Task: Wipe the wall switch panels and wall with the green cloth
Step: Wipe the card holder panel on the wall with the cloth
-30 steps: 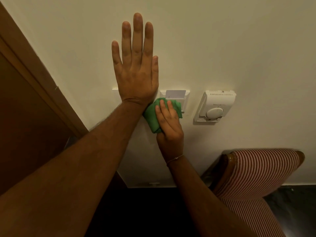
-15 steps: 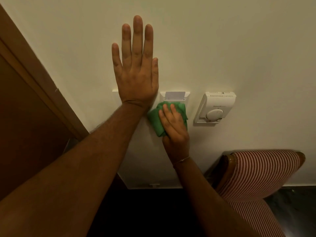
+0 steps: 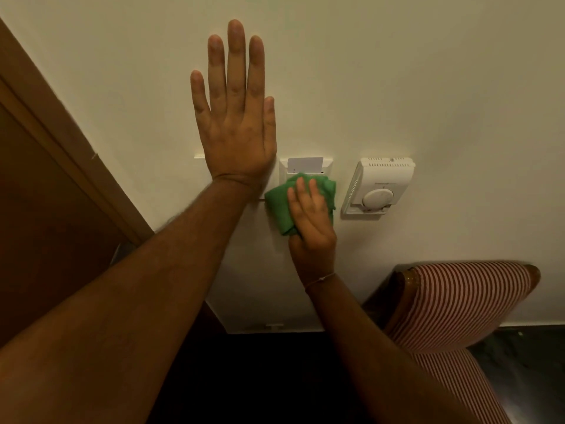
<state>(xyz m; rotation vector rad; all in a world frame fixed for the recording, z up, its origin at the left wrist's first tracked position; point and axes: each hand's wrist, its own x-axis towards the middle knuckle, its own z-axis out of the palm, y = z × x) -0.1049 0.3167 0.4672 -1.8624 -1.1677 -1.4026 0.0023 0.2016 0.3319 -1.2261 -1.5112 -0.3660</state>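
My left hand (image 3: pixel 235 117) lies flat on the cream wall (image 3: pixel 397 71), fingers straight up, and covers most of a white switch panel whose top left corner (image 3: pixel 199 155) peeks out. My right hand (image 3: pixel 310 221) presses the folded green cloth (image 3: pixel 279 206) against the lower part of a white key-card panel (image 3: pixel 305 165), which has a card standing in its slot. To the right of the cloth a white thermostat (image 3: pixel 379 186) with a round dial is fixed to the wall, apart from the cloth.
A brown wooden door frame (image 3: pixel 61 142) runs diagonally down the left side. A chair with red-and-white striped upholstery (image 3: pixel 458 301) stands against the wall at the lower right. The floor (image 3: pixel 519 362) below is dark.
My right hand has slid the green cloth to the right across the key-card panel, closer to the thermostat. My left hand has stayed flat on the wall.
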